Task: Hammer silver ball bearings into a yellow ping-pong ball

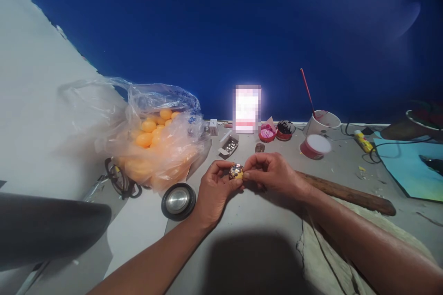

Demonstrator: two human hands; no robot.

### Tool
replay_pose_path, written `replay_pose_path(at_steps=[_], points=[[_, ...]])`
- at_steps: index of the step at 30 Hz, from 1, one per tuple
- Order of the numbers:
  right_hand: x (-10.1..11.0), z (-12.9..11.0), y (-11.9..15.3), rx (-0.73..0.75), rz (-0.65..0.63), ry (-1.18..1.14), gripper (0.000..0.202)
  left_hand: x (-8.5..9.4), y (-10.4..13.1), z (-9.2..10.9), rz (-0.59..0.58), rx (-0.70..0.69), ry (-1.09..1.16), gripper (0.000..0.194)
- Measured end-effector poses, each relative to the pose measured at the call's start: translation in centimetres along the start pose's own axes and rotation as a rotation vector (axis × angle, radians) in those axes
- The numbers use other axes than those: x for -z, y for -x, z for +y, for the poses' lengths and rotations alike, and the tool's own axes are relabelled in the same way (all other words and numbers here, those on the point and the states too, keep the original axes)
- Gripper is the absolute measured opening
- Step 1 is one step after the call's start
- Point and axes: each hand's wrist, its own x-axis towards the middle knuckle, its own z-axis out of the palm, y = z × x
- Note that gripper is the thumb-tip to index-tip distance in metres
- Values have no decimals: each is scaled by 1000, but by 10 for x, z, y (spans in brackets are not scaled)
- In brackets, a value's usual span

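A small yellow ball (236, 171) covered partly with shiny silver and dark round pieces is held between the fingers and thumb of my left hand (216, 189). From the other side, my right hand (275, 175) reaches the ball with thumb and forefinger pinched together at its right edge. Whatever lies between those right fingertips is hidden or too small to tell. Behind the ball stands a small open box (228, 145) of shiny little round pieces. A brown lump (260, 147) lies just beyond my right hand.
A plastic bag (162, 96) of orange balls sits left, near a round metal-centred lid (178, 201). Behind are a lit screen (246, 110), pink tub (267, 133), white-lidded tub (315, 146) and cup (323, 122) with a brush. A wooden stick (349, 193) and cloth (339, 244) lie right.
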Motion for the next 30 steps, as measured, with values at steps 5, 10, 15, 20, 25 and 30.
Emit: replay_pose_path(at_steps=[5,10,15,20,25,30], points=[[-1,0,1,23,34,65,15,1,-1,-1,1,-5,1,48],[0,3,0,33,31,52,15,1,-2,-2,0,-12,-5,49],[2,6,-1,17,-1,-12,18,1,-1,-2,0,-8,-3,48],[5,5,-1,2,-12,-8,18,1,-1,0,-5,-9,-4,49],[7,5,-2,-17,-17,-12,19,2,-1,-1,-19,1,-1,50],[8,6,-3,-21,-28,-6,23,3,0,-2,-32,-1,-4,49]])
